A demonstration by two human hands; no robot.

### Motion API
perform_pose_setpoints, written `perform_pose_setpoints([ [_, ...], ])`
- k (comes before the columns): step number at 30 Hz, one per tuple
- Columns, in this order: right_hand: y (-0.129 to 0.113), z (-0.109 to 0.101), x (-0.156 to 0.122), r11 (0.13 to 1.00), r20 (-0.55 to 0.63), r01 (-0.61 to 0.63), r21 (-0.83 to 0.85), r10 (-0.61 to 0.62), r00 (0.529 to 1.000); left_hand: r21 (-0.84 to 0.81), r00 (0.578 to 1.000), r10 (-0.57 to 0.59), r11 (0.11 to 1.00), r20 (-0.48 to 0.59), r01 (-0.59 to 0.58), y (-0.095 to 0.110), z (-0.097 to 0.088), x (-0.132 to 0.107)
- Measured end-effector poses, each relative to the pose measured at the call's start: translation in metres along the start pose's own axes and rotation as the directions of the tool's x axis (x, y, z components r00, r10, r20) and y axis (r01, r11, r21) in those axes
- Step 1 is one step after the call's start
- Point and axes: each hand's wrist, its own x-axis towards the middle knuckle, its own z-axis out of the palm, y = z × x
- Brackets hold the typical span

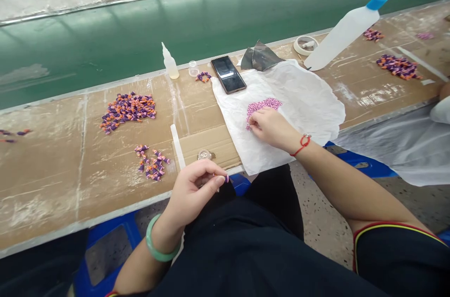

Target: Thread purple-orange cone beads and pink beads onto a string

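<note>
the left hand (195, 190) is pinching a tiny purple-and-pink piece (226, 178), which is sitting right at the fingertips (215, 180). the thumb and first finger are closing narrowly on it, while the other fingers are curling in underneath. this hand is hovering just over the near edge of the long table (84, 184), with a green bangle (160, 241) hanging around the wrist.

the right hand (270, 127) is resting on a crumpled sheet of white tissue paper (302, 105), and its fingertips (251, 123) are bunching together narrowly and touching the edge of a patch of tiny pink beads (263, 107). i cannot tell whether they are gripping a bead. a red string bracelet (301, 144) is circling that wrist.

a phone (228, 74) is lying on the tissue's far corner, and dark foil sheets (262, 56) are standing just behind the tissue. a small glue bottle (170, 63) and a little see-through cup (193, 68) are sitting near the table's far edge. a large squeeze bottle with a blue nozzle (346, 37) is lying beside a roll of tape (305, 45). piles of purple and orange pieces (127, 110) are spreading across the table to the left, and another pile (398, 66) is lying well off to the right.
</note>
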Motion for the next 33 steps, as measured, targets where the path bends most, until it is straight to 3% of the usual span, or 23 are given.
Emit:
perform_pose_setpoints([
  [9, -0.005, -0.005, 0.009, 0.998, 0.075, 0.041, -0.048, -0.037, 0.996, -0.020, 0.998, -0.037, 0.999, -0.052, 0.036, -0.004, -0.006, -0.005],
  [16, 0.000, -0.014, 0.001, 0.999, 0.036, 0.053, -0.005, -0.053, 0.998, -0.002, 0.998, -0.035, 0.999, -0.060, 0.035, -0.003, -0.006, -0.005],
  [19, -0.013, -0.033, -0.005, 0.983, -0.046, 0.153, 0.106, -0.149, 0.988, 0.055, 0.998, -0.011, 0.998, -0.056, 0.014, 0.004, -0.003, 0.003],
  [24, -0.057, -0.070, -0.012, 0.883, -0.158, 0.382, 0.271, -0.351, 0.923, 0.227, 0.996, 0.059, 0.973, -0.064, -0.043, 0.018, 0.009, 0.029],
  [28, -0.081, -0.087, -0.015, 0.849, -0.168, 0.443, 0.289, -0.411, 0.896, 0.253, 0.993, 0.100, 0.964, -0.066, -0.080, 0.019, 0.017, 0.040],
  [33, -0.086, -0.090, -0.014, 0.846, -0.161, 0.480, 0.235, -0.453, 0.877, 0.242, 0.991, 0.117, 0.965, -0.057, -0.100, 0.019, 0.019, 0.037],
])
